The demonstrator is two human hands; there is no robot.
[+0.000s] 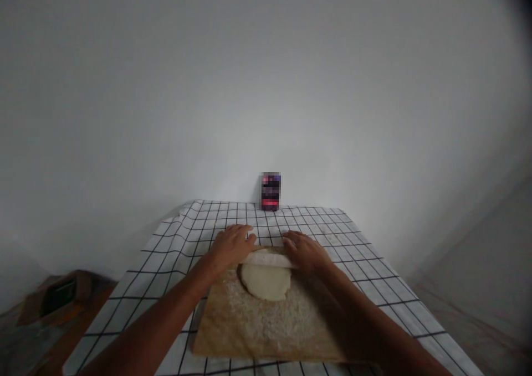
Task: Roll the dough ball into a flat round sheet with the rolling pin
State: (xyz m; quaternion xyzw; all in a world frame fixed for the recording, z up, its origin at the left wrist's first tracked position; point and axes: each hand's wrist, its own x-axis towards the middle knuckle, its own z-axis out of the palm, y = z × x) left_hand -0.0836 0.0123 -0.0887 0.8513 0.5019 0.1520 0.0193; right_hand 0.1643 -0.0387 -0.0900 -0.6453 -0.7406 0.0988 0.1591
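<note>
Largest item: pale wall (pixel 266 88), filling the upper view. In front of it, a table under a white checked cloth (pixel 382 287), wrinkled toward its far left corner. On the cloth, near the wearer, a wooden board (pixel 233 331), dusted with flour (pixel 286 320) across its middle. Low at left, beside the table, an open box (pixel 83 287) (contents too dark to identify).

Dough (pixel 266 284): one flattened piece on the far half of the board. Left hand (pixel 235 243): fingers extended and loosely spread, thumb apart, over the left end of the rolling pin. Right hand (pixel 307 250): fingers reaching forward, not visibly wrapped around anything, covering the pin's right end; contact beneath both palms is hidden. Rolling pin (pixel 268 260): lies crosswise on the far part of the dough, a strip of dough showing beyond it.

Progress, as judged: flattening well under way; a broad, roughly round sheet is already formed. Near right edge ragged, so evening the outline appears not yet done. Thickness cannot be told. Smallest item: a dark, pixelated object (pixel 271 191) upright against the wall
</note>
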